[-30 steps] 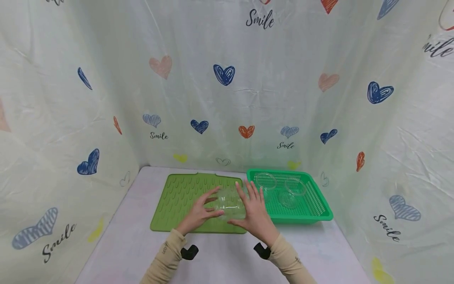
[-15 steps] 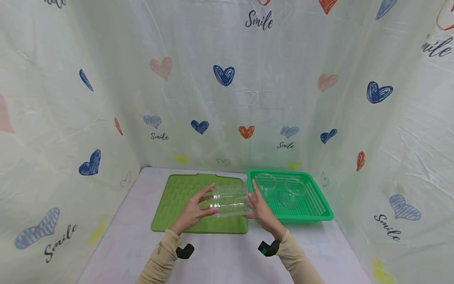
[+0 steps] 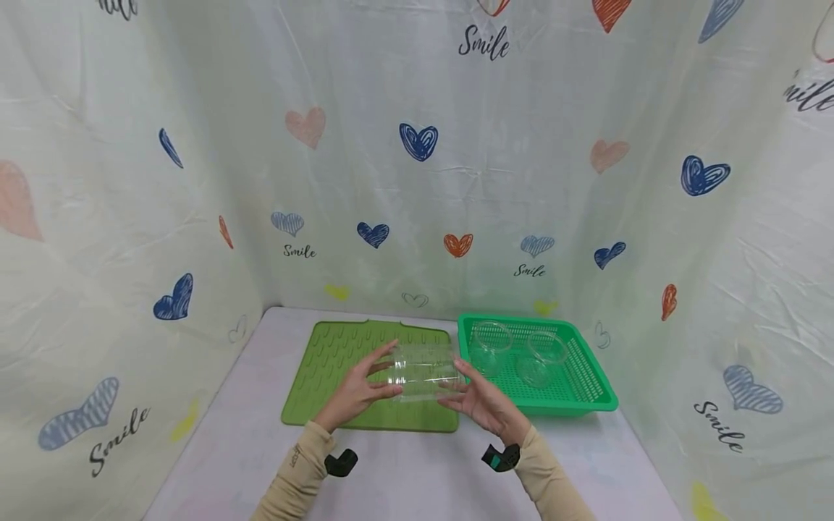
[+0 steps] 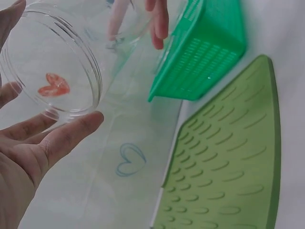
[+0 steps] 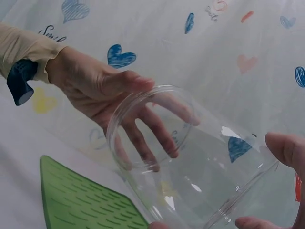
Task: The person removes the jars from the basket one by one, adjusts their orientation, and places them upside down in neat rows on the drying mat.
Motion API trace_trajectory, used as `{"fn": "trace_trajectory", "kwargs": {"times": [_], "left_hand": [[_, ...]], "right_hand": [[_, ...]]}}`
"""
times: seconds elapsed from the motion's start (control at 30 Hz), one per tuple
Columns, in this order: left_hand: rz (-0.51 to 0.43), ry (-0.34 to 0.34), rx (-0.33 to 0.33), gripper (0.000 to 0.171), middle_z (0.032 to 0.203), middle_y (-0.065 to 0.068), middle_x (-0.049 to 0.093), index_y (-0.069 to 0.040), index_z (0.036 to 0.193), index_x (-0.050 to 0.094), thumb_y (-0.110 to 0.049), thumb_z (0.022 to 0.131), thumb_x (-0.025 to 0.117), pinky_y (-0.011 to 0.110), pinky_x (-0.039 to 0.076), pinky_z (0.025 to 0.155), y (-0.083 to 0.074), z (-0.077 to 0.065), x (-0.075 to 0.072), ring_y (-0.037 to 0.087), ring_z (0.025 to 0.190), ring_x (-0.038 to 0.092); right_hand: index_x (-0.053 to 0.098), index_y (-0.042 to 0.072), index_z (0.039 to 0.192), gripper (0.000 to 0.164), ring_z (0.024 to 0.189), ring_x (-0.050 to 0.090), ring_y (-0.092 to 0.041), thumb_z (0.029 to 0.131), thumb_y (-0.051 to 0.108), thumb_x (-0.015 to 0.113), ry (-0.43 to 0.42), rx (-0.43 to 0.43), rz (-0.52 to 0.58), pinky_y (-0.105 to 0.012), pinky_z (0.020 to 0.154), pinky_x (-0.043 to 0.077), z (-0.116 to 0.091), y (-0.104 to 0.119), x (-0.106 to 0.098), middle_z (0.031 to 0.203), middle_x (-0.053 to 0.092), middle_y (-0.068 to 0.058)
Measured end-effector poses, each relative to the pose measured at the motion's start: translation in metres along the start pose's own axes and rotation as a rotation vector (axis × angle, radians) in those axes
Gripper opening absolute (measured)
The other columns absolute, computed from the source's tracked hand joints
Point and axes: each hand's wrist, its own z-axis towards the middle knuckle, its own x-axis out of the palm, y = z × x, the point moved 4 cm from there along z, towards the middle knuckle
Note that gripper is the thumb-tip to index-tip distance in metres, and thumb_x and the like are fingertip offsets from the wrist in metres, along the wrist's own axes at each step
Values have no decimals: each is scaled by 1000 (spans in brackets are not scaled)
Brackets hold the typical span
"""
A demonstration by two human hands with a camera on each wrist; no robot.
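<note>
A clear, empty jar [image 3: 426, 373] lies sideways in the air over the green drying mat [image 3: 326, 354], its threaded open mouth facing left. My left hand [image 3: 355, 394] grips the mouth end, thumb and fingers spread around the rim, as the left wrist view shows with the jar's mouth [image 4: 52, 67] close up. At the other end, my right hand [image 3: 489, 405] holds the jar by its base, thumb on the upper side and fingers beneath. Through the clear wall of the jar [image 5: 205, 176], the right wrist view shows the left fingers [image 5: 143, 136] around the rim.
A green plastic basket [image 3: 596, 401] stands to the right of the mat. Inside it are two more clear jars, one at the left [image 3: 491, 347] and another jar [image 3: 544, 358] beside it. A white curtain [image 3: 417, 188] printed with hearts encloses the white table [image 3: 404, 477].
My right hand has shifted from spreading over the jar's side to holding its right end from below and behind. My left hand has moved slightly left, still gripping the mouth end.
</note>
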Motion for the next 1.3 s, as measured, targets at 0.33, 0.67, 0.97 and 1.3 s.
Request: {"fn": "trace_trajectory", "kwargs": {"times": [0.33, 0.67, 0.97, 1.3], "left_hand": [[-3, 21, 1, 81, 154, 15, 31, -34, 151, 26, -25, 86, 73, 47, 51, 96, 1, -2, -1, 44, 135, 39], [139, -40, -4, 88, 161, 5, 19, -35, 154, 15, -33, 87, 72, 52, 34, 112, 8, -16, -17, 33, 146, 24], [288, -110, -111, 80, 159, 6, 25, -35, 153, 21, -45, 88, 67, 61, 28, 113, 36, -54, -46, 34, 146, 22], [657, -148, -334, 65, 148, 34, 31, -13, 146, 42, -41, 92, 63, 70, 31, 104, 102, -106, -63, 55, 135, 30]], "right_hand": [[0, 21, 156, 70, 132, 46, -39, 103, 36, 43, 5, -12, -109, -45, 105, 45, 2, -5, 1, 153, 13, -34], [3, 20, 156, 74, 131, 43, -48, 100, 38, 49, -29, -71, -223, -50, 108, 40, 20, -6, 8, 155, 9, -29], [9, 24, 156, 76, 133, 40, -48, 97, 40, 56, -124, -127, -306, -47, 104, 46, 41, -1, 14, 157, 16, -24], [21, 28, 153, 77, 131, 42, -47, 91, 36, 66, -206, -181, -397, -47, 96, 52, 77, 5, 37, 148, 33, -24]]}}
